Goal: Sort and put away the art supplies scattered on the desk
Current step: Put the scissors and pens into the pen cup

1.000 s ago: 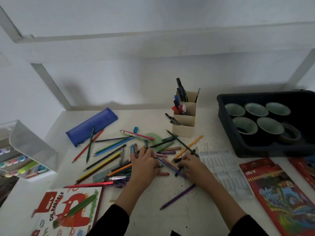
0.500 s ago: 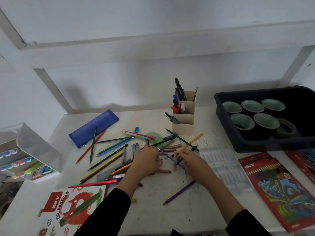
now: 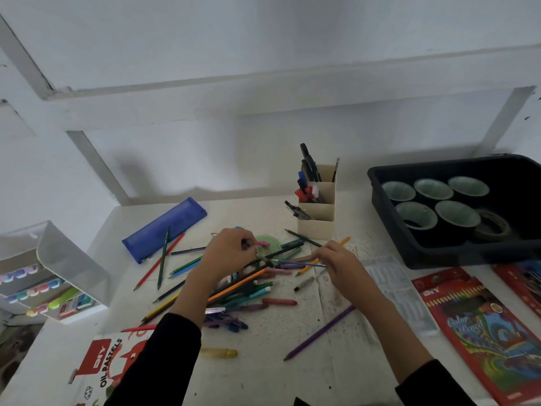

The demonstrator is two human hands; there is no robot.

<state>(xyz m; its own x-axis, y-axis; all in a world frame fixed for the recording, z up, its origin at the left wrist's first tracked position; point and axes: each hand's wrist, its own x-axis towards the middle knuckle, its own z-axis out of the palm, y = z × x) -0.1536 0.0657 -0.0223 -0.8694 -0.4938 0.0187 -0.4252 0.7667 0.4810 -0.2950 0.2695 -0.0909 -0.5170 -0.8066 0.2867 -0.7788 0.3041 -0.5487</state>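
Note:
Coloured pencils, pens and pastel sticks (image 3: 248, 288) lie scattered over the middle of the white desk (image 3: 263, 361). My left hand (image 3: 231, 253) is raised over the pile and pinches a thin pink-tipped stick. My right hand (image 3: 336, 259) holds one end of a thin blue paintbrush (image 3: 295, 262), whose other end reaches my left hand's fingers. A cream pen holder (image 3: 317, 212) with pens and scissors stands just behind my hands. A purple pencil (image 3: 320, 332) lies alone in front of my right forearm.
A blue pencil case (image 3: 165, 228) lies at the back left. A black tray (image 3: 456, 250) with tape rolls sits at the right. A colour pencil box (image 3: 483, 332), an oil pastels box (image 3: 102, 361), a clear insert (image 3: 395, 288) and a clear marker organiser (image 3: 49, 271) surround the pile.
Both hands have lifted off the pile. The right hand has picked up the thin blue brush, and the left hand has moved back and taken hold of a thin stick.

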